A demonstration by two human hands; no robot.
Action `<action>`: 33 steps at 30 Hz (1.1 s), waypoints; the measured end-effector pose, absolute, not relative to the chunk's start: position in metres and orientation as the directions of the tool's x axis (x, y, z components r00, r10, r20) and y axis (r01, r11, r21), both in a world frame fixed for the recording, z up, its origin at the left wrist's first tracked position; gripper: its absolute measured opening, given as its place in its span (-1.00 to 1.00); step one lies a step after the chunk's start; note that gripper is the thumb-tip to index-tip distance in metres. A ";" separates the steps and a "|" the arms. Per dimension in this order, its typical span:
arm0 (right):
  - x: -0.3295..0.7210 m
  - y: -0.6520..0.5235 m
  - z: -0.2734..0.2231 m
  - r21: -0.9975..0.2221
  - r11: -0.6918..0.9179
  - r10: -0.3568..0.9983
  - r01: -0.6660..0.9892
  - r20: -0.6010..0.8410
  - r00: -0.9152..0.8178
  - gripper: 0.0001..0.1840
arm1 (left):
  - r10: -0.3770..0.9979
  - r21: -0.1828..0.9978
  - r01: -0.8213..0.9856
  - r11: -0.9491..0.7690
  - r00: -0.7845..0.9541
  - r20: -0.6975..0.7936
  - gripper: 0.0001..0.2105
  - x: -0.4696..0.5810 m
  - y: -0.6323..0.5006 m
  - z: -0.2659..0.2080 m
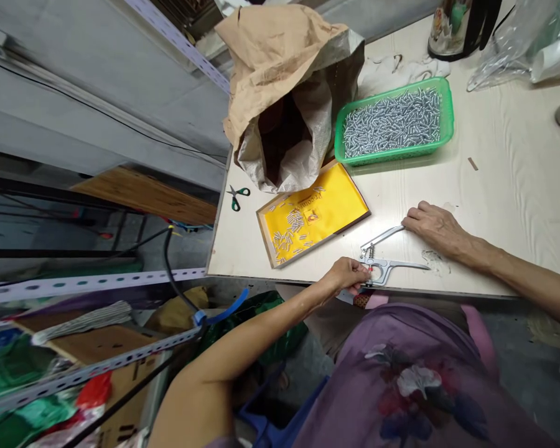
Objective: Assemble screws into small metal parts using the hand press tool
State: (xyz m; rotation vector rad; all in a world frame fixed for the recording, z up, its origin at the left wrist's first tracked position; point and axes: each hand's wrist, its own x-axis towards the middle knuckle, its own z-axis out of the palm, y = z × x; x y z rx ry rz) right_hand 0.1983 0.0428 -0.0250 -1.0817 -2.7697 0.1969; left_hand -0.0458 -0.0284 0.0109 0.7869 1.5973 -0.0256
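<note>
A silver hand press plier (381, 274), with a coil spring between its arms, lies at the table's front edge with its handles spread apart. My right hand (436, 227) has its fingers closed on the end of the upper handle. At the jaw end, my left hand (348, 275) is closed in a pinch beside a small red spot; whatever is between its fingertips is too small to make out. Left of the plier lies a shallow box lid (338, 214) with a yellow inside and several small metal springs (295, 221) scattered in it.
A green basket (449, 118) full of small metal springs stands behind. Beside it a brown paper sack (280, 56) gapes toward me, over the lid's back edge. Green-handled scissors (237, 198) lie at the table's left edge. A glass jug (452, 31) and plastic bags (518, 56) are at the back right.
</note>
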 end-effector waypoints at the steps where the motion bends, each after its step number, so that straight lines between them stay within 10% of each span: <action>1: 0.198 0.043 -0.025 -0.183 0.728 0.683 0.661 0.103 -0.723 -0.70 | 0.463 0.416 0.500 0.760 0.032 -0.886 -0.86 -0.047 -0.028 0.009; 17: 0.196 0.038 -0.020 -0.249 0.729 0.672 0.637 0.083 -0.736 -0.67 | 0.398 0.354 0.468 0.810 0.005 -0.917 -0.85 -0.043 -0.027 0.013; 25: 0.198 0.014 -0.011 -0.152 0.736 0.670 0.660 0.021 -0.742 0.03 | 0.384 0.326 0.484 0.812 -0.022 -0.923 -0.81 -0.039 -0.026 0.013; 30: 0.198 0.006 -0.012 -0.119 0.725 0.686 0.678 0.033 -0.727 -0.25 | 0.409 0.331 0.571 0.752 -0.009 -0.913 -0.81 -0.044 -0.030 0.014; 33: 0.196 0.003 -0.010 -0.142 0.725 0.683 0.674 0.021 -0.730 -0.44 | 0.676 0.422 0.789 0.446 0.013 -0.737 -0.81 -0.046 -0.036 0.018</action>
